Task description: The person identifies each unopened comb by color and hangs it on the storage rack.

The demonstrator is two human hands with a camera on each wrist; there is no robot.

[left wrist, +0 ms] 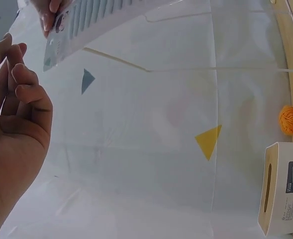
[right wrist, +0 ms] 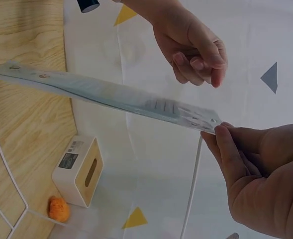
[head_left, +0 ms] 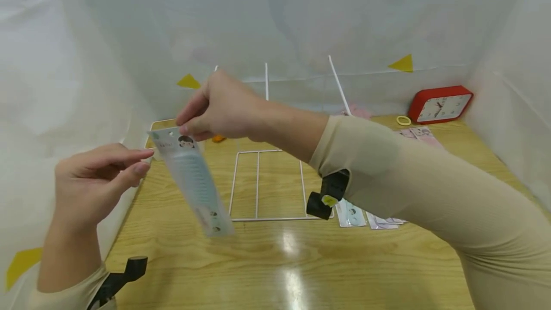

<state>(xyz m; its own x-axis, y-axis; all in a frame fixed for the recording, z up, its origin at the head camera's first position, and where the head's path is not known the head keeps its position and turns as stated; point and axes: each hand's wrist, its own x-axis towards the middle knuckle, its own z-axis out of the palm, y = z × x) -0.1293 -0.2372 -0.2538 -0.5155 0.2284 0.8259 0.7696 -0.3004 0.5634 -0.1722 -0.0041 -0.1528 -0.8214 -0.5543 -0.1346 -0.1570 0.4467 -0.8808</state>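
My right hand [head_left: 228,109] pinches the top corner of a clear packet holding a pale blue-green comb [head_left: 195,181]. Cartoon faces are printed on the packet, which hangs tilted above the table with its lower end toward me. To its left, my left hand [head_left: 88,181] is raised, thumb and forefinger pointing at the packet's top edge. In the left wrist view its fingers are loosely curled and grip nothing. The right wrist view shows the packet [right wrist: 116,94] nearly edge-on, its hole end between my right thumb and fingers, apart from the left hand.
A white wire rack [head_left: 275,219] with upright rods stands mid-table behind the packet. More printed packets [head_left: 350,213] lie to the right, partly behind my forearm. A red clock [head_left: 445,106] and yellow ring [head_left: 403,120] sit back right; a tissue box [right wrist: 74,172] and orange yarn ball [right wrist: 59,209] back left.
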